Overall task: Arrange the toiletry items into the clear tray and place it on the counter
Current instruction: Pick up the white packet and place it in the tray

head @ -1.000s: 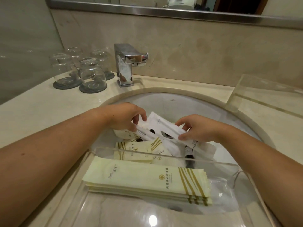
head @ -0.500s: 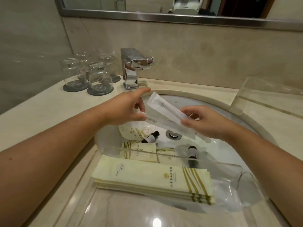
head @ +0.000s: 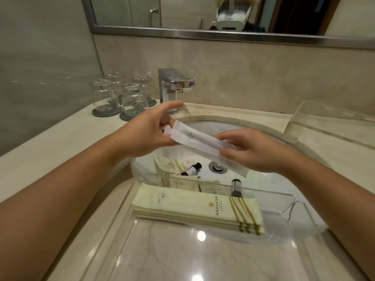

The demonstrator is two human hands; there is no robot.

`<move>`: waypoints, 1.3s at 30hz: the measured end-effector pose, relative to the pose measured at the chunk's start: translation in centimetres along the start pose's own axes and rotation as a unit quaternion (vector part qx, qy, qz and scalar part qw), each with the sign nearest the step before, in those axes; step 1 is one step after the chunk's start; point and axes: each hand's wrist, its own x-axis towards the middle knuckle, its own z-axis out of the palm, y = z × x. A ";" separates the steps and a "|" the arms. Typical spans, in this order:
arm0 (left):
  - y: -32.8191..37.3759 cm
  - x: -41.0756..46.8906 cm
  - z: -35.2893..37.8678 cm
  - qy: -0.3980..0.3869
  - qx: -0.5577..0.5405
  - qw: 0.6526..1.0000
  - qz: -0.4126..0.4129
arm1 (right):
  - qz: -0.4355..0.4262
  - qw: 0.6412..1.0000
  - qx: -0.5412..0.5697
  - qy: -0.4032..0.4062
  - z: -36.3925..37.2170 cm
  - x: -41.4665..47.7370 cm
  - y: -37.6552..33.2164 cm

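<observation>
Above the sink basin (head: 263,179), both hands hold long white sachets (head: 197,139). My left hand (head: 150,132) pinches their left end and my right hand (head: 249,151) grips their right end. The clear tray (head: 290,201) rests across the front rim of the sink, with a stack of yellow sachets (head: 197,208) lying in it. Down in the basin lie more yellow sachets (head: 178,181), a small round soap (head: 187,162) and two small dark bottles (head: 191,169) (head: 235,187).
A chrome tap (head: 174,88) stands behind the basin. Several upturned glasses (head: 121,96) on dark coasters sit at the back left of the counter. A second clear tray (head: 328,122) stands on the counter to the right. A mirror hangs above.
Both hands have lifted the white sachets up out of the basin and now hold them level above it. The items below them in the basin have come into view.
</observation>
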 end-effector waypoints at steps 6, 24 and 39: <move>2.1 -2.9 -1.4 0.053 -0.057 0.997 -0.001 | -0.055 0.996 -0.052 0.056 -1.1 -1.4 -3.6; 8.7 -11.2 -2.6 0.074 0.039 0.994 0.065 | -0.151 0.959 -0.191 0.144 -0.9 -8.4 -9.5; 9.8 -16.0 -0.3 0.048 0.135 0.981 0.134 | -0.205 0.960 -0.132 0.136 0.5 -12.7 -9.6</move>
